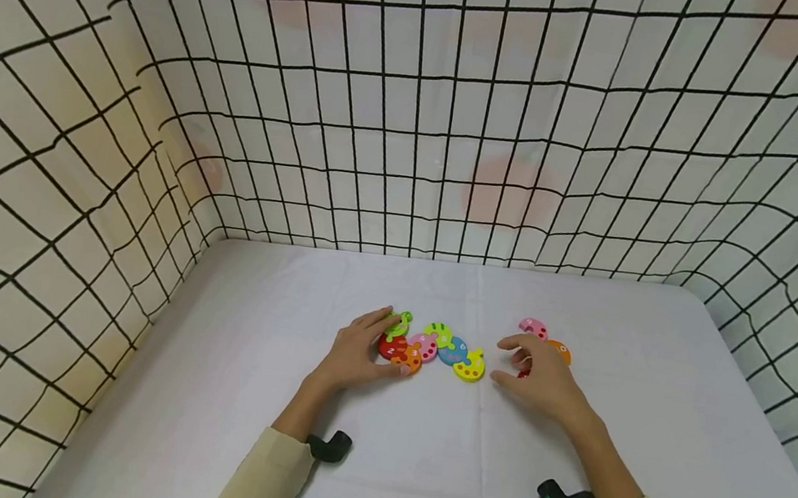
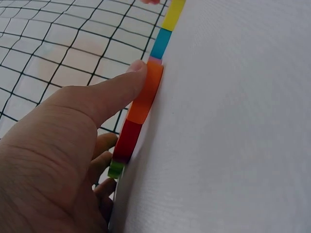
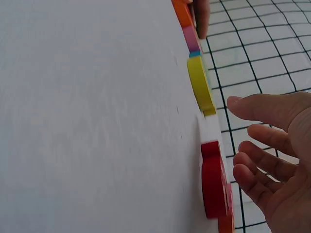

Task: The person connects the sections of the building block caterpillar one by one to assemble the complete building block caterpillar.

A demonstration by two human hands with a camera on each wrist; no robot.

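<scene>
Several colourful numbered puzzle pieces lie joined in a winding chain on the white cloth. My left hand (image 1: 355, 350) holds the chain's left end, its thumb against the orange piece (image 2: 146, 94) and its fingers at the green end piece (image 1: 399, 325). Between these sits the red piece (image 1: 392, 347); pink, green, blue and yellow (image 1: 470, 365) ones follow to the right. My right hand (image 1: 539, 376) hovers with fingers loosely bent and nothing held, just right of the yellow piece. Beneath and beside it lie a loose red piece (image 3: 214, 187), a pink piece (image 1: 533, 327) and an orange piece (image 1: 561, 352).
White cloth (image 1: 371, 464) covers the table. A black wire grid (image 1: 449, 121) rises at the back and both sides, with pale sheeting behind it. Each wrist carries a black camera mount (image 1: 335, 448).
</scene>
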